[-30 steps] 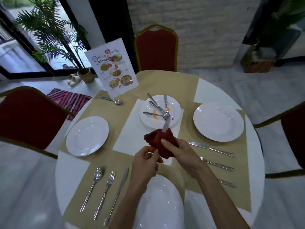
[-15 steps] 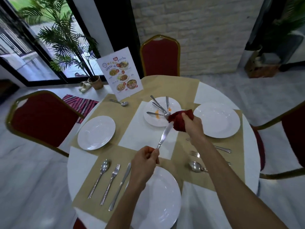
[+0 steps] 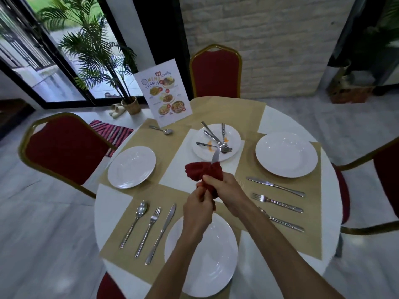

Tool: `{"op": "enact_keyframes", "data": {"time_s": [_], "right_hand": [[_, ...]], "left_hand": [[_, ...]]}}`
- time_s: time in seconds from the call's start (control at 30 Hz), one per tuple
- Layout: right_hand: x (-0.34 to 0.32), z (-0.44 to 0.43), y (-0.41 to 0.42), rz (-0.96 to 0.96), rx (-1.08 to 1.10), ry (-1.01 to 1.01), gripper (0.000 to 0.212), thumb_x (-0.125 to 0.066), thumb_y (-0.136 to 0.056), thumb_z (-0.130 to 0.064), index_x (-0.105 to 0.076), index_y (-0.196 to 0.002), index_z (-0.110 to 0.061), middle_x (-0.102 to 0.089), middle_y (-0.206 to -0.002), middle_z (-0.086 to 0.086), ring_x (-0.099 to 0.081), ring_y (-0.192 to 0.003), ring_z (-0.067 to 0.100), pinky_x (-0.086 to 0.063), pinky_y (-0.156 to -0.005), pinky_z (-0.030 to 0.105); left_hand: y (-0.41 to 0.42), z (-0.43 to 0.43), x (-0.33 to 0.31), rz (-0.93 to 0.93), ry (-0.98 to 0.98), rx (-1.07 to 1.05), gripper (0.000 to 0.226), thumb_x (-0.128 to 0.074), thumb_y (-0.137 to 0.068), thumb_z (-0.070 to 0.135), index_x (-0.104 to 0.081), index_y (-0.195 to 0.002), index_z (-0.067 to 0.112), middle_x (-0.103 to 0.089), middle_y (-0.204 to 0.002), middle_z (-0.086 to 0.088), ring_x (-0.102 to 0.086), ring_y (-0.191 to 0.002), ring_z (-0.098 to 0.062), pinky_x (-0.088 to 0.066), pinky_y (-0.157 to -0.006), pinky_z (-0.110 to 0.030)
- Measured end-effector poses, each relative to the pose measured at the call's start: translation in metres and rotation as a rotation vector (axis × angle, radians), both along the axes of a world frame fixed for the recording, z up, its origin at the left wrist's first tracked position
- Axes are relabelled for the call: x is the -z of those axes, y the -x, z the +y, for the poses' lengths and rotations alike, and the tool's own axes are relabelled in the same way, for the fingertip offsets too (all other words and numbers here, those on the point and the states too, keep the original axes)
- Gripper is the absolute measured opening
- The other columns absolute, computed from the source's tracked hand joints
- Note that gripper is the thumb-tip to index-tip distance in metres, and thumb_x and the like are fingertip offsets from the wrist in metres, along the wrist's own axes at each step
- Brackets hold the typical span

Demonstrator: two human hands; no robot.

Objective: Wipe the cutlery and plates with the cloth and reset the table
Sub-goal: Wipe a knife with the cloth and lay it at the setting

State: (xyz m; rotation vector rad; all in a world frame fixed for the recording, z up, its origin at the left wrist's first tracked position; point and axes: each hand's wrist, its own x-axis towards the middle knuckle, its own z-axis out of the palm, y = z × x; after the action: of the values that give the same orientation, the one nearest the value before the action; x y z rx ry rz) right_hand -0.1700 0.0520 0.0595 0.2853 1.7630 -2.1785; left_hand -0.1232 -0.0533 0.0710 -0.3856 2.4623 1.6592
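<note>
Restaurant, menu stand [image 3: 163, 94], banquet chairs [image 3: 216, 71]

The red cloth [image 3: 204, 172] is showing a soft, matt, towel-like nap. The metal blade of the knife [image 3: 216, 156] is gleaming smooth. The white plates [image 3: 287, 154] are shining glossy, like glazed ceramic. The laid cutlery [image 3: 275, 186] is glinting as polished metal. The tan placemats [image 3: 244, 111] are looking woven and matt on the smooth white surface [image 3: 110, 201]. The menu card [image 3: 164, 93] is looking like printed paper with a slight sheen. The chairs [image 3: 216, 72] are showing matt red fabric in gold-finished frames.
</note>
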Motion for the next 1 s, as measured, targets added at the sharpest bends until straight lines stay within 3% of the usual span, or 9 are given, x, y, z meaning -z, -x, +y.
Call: {"op": "enact_keyframes", "data": {"time_s": [0.13,0.2,0.3,0.37,0.47,0.6,0.77,0.9,1.0], "right_hand": [[-0.010,0.012,0.017,-0.030,0.093,-0.042,0.027,-0.061,-0.100,-0.015,-0.071,-0.105,0.010,-0.075,-0.084,0.019,-0.071,-0.074,0.030,-0.061,-0.073,0.039],[-0.016,0.024,0.031,-0.020,0.219,-0.067,0.020,-0.062,-0.100,-0.015,-0.071,-0.098,0.003,-0.076,-0.088,0.023,-0.073,-0.070,0.026,-0.062,-0.075,0.041],[-0.031,0.044,0.041,0.001,0.363,-0.087,0.016,-0.060,-0.102,-0.017,-0.065,-0.088,-0.011,-0.073,-0.069,0.005,-0.070,-0.054,0.012,-0.060,-0.058,0.031],[-0.035,0.043,0.038,-0.019,0.259,-0.077,0.026,-0.055,-0.105,-0.032,-0.064,-0.093,-0.011,-0.075,-0.074,0.009,-0.074,-0.064,0.025,-0.062,-0.066,0.043],[-0.024,0.009,0.015,-0.085,-0.004,-0.109,0.049,-0.049,-0.104,-0.049,-0.071,-0.105,-0.006,-0.078,-0.089,0.012,-0.077,-0.079,0.026,-0.063,-0.074,0.038],[0.004,-0.030,-0.008,-0.055,-0.177,-0.042,0.039,-0.060,-0.100,-0.042,-0.069,-0.124,-0.013,-0.076,-0.114,0.008,-0.072,-0.109,0.020,-0.055,-0.102,0.039],[0.005,-0.016,0.005,-0.081,-0.015,0.003,0.026,-0.057,-0.103,-0.016,-0.072,-0.109,0.005,-0.075,-0.096,0.022,-0.071,-0.083,0.028,-0.061,-0.077,0.032],[0.010,0.007,0.019,-0.130,0.240,-0.091,0.030,-0.063,-0.100,-0.030,-0.069,-0.094,-0.001,-0.077,-0.084,0.017,-0.073,-0.074,0.031,-0.063,-0.082,0.045],[0.011,0.023,0.018,-0.188,0.310,-0.025,0.036,-0.059,-0.102,-0.038,-0.064,-0.100,-0.002,-0.075,-0.086,0.018,-0.070,-0.074,0.033,-0.059,-0.073,0.045]], "left_hand": [[-0.013,-0.011,-0.005,-0.013,0.028,0.086,0.028,-0.049,-0.103,0.027,-0.063,-0.081,0.017,-0.057,-0.061,0.005,-0.049,-0.055,-0.008,-0.038,-0.051,-0.024],[-0.021,-0.022,-0.005,-0.016,0.058,0.106,0.028,-0.050,-0.102,0.027,-0.064,-0.080,0.017,-0.057,-0.058,0.008,-0.049,-0.054,-0.005,-0.038,-0.051,-0.022],[-0.028,-0.038,-0.003,-0.032,-0.035,0.029,0.028,-0.050,-0.103,0.027,-0.064,-0.084,0.013,-0.057,-0.059,0.003,-0.047,-0.052,-0.009,-0.038,-0.047,-0.025],[-0.026,-0.042,-0.005,-0.021,-0.073,-0.059,0.028,-0.049,-0.104,0.029,-0.067,-0.088,0.014,-0.059,-0.062,0.001,-0.048,-0.053,-0.010,-0.041,-0.046,-0.024],[-0.015,-0.036,-0.010,0.006,-0.038,-0.107,0.031,-0.044,-0.105,0.033,-0.067,-0.089,0.019,-0.058,-0.064,0.002,-0.049,-0.055,-0.011,-0.038,-0.046,-0.024],[-0.014,-0.022,-0.009,-0.009,0.013,-0.046,0.033,-0.035,-0.106,0.040,-0.063,-0.101,0.023,-0.057,-0.068,0.005,-0.049,-0.054,-0.009,-0.037,-0.047,-0.021],[-0.038,-0.026,0.000,-0.080,-0.042,0.015,0.031,-0.039,-0.106,0.033,-0.057,-0.090,0.013,-0.046,-0.062,0.002,-0.037,-0.049,-0.008,-0.029,-0.040,-0.019],[-0.042,-0.042,0.001,-0.070,-0.012,0.058,0.035,-0.041,-0.105,0.030,-0.061,-0.084,0.011,-0.045,-0.057,0.004,-0.036,-0.046,-0.007,-0.028,-0.042,-0.020],[-0.043,-0.045,0.002,-0.080,-0.092,-0.063,0.035,-0.041,-0.105,0.030,-0.059,-0.082,0.012,-0.043,-0.055,0.005,-0.034,-0.046,-0.009,-0.026,-0.042,-0.022]]}}
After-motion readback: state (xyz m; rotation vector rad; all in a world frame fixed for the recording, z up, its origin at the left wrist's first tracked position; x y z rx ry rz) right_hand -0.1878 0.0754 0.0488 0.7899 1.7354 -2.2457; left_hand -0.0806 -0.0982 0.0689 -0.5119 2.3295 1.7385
